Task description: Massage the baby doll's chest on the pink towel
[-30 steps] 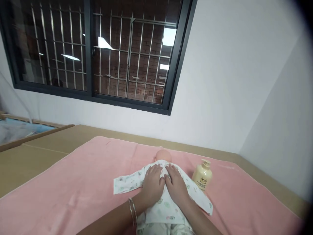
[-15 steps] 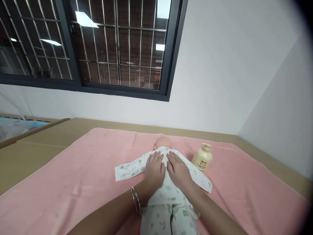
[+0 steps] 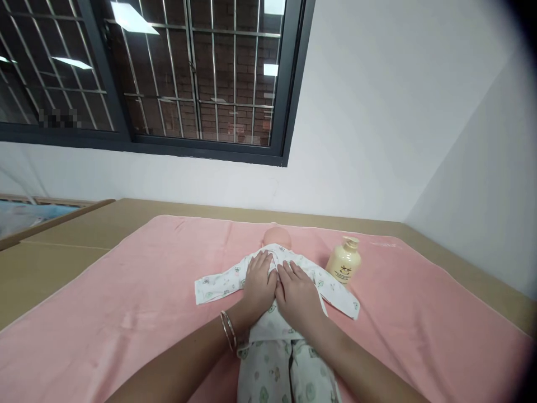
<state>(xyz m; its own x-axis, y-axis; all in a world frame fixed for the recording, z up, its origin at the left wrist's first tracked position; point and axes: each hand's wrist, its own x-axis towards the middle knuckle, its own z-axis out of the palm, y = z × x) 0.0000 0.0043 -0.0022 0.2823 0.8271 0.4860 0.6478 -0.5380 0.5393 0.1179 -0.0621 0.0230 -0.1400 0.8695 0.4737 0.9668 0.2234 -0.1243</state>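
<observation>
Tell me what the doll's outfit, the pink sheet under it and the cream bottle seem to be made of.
Doll's outfit: soft printed cloth, probably cotton; it creases under the left hand and right hand.
Pink sheet: matte, slightly fuzzy fabric, like towelling, with a hemmed edge.
Cream bottle: looks like smooth plastic with a faint sheen and a pump top.

Baby-care practice room: pink towel (image 3: 126,313) over counter (image 3: 62,252), infant doll (image 3: 274,280), lotion bottle (image 3: 344,262), barred window (image 3: 168,73), bare walls.
</observation>
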